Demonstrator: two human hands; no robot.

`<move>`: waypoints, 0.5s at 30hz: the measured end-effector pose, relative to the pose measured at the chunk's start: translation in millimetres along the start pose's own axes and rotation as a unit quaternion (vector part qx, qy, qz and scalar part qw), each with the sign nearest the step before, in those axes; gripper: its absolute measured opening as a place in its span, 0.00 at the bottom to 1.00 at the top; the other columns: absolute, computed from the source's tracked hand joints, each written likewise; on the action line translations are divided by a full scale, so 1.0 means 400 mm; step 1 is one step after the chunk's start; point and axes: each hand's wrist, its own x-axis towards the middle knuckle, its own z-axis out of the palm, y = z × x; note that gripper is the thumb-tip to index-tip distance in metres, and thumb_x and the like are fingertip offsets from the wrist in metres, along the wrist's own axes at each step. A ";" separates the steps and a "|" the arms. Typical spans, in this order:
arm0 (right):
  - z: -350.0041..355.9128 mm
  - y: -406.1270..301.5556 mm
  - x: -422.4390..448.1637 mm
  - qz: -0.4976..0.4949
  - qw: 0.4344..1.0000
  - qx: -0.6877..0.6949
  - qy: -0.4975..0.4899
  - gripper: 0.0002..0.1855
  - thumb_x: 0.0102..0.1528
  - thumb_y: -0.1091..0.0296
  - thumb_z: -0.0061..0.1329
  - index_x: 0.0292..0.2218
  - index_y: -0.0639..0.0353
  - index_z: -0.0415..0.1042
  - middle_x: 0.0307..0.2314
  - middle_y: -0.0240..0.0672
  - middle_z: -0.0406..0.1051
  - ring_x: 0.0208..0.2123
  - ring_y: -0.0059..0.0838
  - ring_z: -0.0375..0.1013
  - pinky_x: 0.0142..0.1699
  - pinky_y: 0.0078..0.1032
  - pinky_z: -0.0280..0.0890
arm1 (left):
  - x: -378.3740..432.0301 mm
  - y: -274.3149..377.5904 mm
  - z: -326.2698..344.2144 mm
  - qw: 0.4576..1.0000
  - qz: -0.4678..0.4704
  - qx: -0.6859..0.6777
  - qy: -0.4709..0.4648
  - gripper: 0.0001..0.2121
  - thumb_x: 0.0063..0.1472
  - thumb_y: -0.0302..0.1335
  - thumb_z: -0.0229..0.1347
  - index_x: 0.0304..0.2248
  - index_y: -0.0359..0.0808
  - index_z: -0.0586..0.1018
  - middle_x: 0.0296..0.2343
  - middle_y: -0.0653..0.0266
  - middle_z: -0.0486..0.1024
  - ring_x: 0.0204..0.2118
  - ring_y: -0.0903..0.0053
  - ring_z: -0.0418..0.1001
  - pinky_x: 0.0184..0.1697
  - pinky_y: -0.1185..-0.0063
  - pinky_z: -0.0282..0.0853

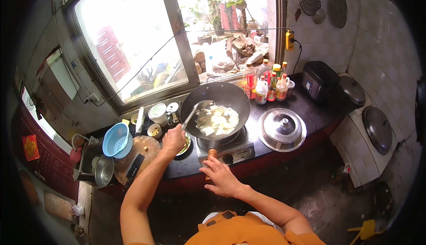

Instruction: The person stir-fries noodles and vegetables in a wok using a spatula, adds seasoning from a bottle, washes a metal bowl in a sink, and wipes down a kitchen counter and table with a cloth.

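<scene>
My left hand [174,140] grips the metal handle of a wok turner [191,116], whose head reaches into the dark wok [218,93]. Pale pieces of food [218,118] lie in bubbling liquid, apparently oil, at the wok's bottom. The wok sits on a gas stove [241,152] with a control knob at its front. Its wooden handle [212,153] points towards me. My right hand [224,177] lies across this handle with fingers spread, not wrapped around it. Partly behind my left hand is a plate [184,147] with green food.
A lid [282,130] lies right of the stove, with sauce bottles [261,90] behind it. To the left are a round chopping board [146,142] bearing a cleaver [134,165], a blue basket [115,140], a small bowl [155,131] and a metal basin [104,171].
</scene>
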 end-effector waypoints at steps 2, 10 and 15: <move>-0.010 0.007 -0.006 -0.010 1.000 -0.006 0.009 0.30 0.44 0.64 0.55 0.49 0.55 0.60 0.50 0.42 0.53 0.56 0.45 0.48 0.54 0.41 0.52 | -0.019 0.017 -0.002 0.999 0.027 -0.003 -0.029 0.11 0.56 0.32 0.48 0.37 0.37 0.72 0.29 0.47 0.73 0.34 0.54 0.72 0.38 0.63 0.67; -0.046 0.028 -0.040 -0.024 0.999 0.048 0.007 0.31 0.43 0.69 0.54 0.49 0.56 0.59 0.49 0.42 0.54 0.54 0.45 0.52 0.53 0.38 0.54 | -0.020 0.063 -0.394 0.975 0.047 0.141 -0.163 0.15 0.52 0.36 0.52 0.42 0.48 0.76 0.28 0.57 0.76 0.33 0.67 0.74 0.39 0.71 0.68; -0.036 0.026 -0.035 -0.036 0.997 0.065 0.023 0.31 0.43 0.71 0.53 0.49 0.56 0.59 0.48 0.42 0.54 0.54 0.43 0.53 0.52 0.37 0.56 | -0.011 0.060 -0.230 0.975 0.069 0.150 -0.147 0.17 0.53 0.38 0.51 0.43 0.48 0.74 0.32 0.56 0.75 0.36 0.61 0.72 0.39 0.70 0.66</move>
